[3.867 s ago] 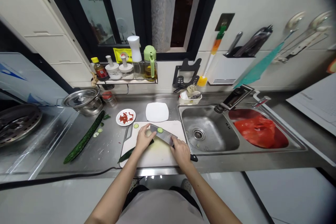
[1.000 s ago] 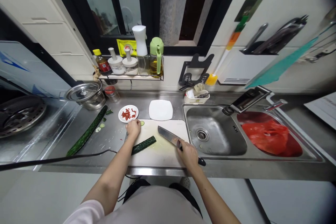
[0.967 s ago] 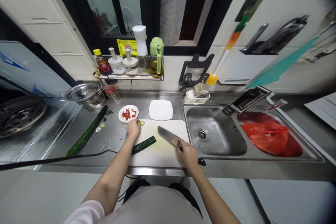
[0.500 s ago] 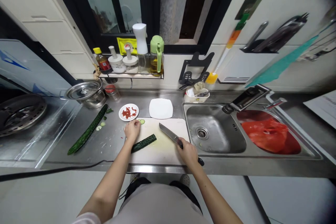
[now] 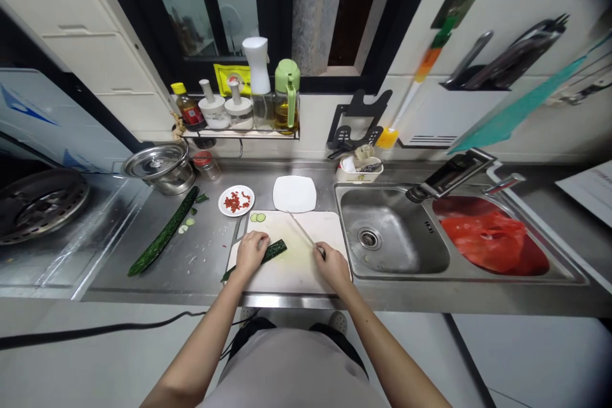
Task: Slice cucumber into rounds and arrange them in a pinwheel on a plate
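A white cutting board (image 5: 306,268) lies on the steel counter in front of me. My left hand (image 5: 251,252) rests curled on a dark green cucumber (image 5: 272,250) lying across the board. My right hand (image 5: 331,264) is closed round the handle of a knife (image 5: 302,233), whose blade stands edge-down just right of the cucumber's cut end. Two cucumber slices (image 5: 257,217) sit at the board's far left corner.
A whole cucumber (image 5: 165,239) lies on the counter to the left, near a lidded steel pot (image 5: 157,167). A small plate of chopped red chilli (image 5: 236,200) and an empty white plate (image 5: 294,194) sit behind the board. The sink (image 5: 387,242) is to the right, a red basin (image 5: 488,242) beyond it.
My left hand came back from the board's far left corner, where a second slice now lies, onto the cucumber. The knife turned from flat to edge-down beside the cucumber's cut end.
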Demonstrator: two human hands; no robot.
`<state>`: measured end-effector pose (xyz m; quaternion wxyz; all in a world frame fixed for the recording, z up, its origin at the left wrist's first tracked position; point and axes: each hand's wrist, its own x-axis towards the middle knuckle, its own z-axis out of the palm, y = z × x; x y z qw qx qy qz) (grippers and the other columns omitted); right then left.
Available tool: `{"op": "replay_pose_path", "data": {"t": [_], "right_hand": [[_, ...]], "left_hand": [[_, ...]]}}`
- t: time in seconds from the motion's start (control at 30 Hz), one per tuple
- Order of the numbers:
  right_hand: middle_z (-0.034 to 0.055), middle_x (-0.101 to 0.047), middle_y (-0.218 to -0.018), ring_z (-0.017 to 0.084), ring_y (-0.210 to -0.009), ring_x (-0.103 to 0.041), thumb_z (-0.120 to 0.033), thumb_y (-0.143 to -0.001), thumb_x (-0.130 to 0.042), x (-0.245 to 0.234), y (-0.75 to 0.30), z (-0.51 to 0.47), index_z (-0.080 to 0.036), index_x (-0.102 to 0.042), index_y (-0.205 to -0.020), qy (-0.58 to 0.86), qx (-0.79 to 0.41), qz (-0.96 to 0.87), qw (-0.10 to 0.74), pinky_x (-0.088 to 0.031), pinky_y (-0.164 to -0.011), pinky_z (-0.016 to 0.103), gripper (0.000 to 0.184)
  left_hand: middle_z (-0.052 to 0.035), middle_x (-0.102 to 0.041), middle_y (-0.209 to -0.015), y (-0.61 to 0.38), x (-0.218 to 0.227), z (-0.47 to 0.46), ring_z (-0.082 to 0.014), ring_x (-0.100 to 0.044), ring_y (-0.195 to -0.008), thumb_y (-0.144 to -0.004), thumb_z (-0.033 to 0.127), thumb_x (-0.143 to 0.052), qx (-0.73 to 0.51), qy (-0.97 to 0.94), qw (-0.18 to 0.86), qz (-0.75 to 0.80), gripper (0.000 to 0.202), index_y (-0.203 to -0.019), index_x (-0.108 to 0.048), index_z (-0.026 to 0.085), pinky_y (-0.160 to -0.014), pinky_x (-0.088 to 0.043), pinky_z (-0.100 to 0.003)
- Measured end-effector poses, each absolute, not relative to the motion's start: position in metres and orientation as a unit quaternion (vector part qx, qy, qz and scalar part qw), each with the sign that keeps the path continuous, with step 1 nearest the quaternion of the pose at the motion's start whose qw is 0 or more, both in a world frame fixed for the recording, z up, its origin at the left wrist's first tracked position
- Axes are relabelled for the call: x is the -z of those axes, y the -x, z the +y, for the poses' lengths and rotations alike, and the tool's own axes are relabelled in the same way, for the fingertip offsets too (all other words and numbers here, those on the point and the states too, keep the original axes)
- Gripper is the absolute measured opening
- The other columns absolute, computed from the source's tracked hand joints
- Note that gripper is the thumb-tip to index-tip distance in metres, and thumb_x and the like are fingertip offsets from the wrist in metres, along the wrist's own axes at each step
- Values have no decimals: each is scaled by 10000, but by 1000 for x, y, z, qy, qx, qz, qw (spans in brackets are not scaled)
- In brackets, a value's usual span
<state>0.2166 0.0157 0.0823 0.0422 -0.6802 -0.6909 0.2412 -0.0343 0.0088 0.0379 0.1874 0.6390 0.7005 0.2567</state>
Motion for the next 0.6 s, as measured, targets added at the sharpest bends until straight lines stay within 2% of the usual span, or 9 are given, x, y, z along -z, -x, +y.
{"op": "replay_pose_path", "data": {"t": [0.17, 0.37, 0.6], "right_hand": [[39, -714, -1009, 177, -912, -639, -368, -963, -357, -81, -211, 13, -245, -609, -1186, 670, -244, -701, 29, -352, -695, 241, 359], [45, -707, -948, 167, -871, -632, -338, -979, -326, -80, -208, 12, -209, -623, -1071, 646, -234, -727, -13, -312, -656, 241, 336], [96, -696, -977, 191, -902, -634, -348, -993, -284, -93, -197, 10, -165, -593, -1078, 618, -249, -742, -73, -346, -691, 251, 369]], "left_hand": [[-67, -680, -993, 23, -38, 5, -208, -594, -982, -899, 331, -498, -252, -668, 204, 670, 227, -957, -689, 223, -921, -424, -329], [-59, -681, -1100, 16, -31, 3, -206, -581, -1039, -925, 352, -469, -249, -665, 211, 672, 290, -1071, -694, 242, -955, -411, -341], [-16, -701, -1098, 12, -27, -1, -202, -589, -1045, -932, 368, -474, -218, -680, 206, 669, 289, -1086, -705, 290, -950, -411, -353]]}}
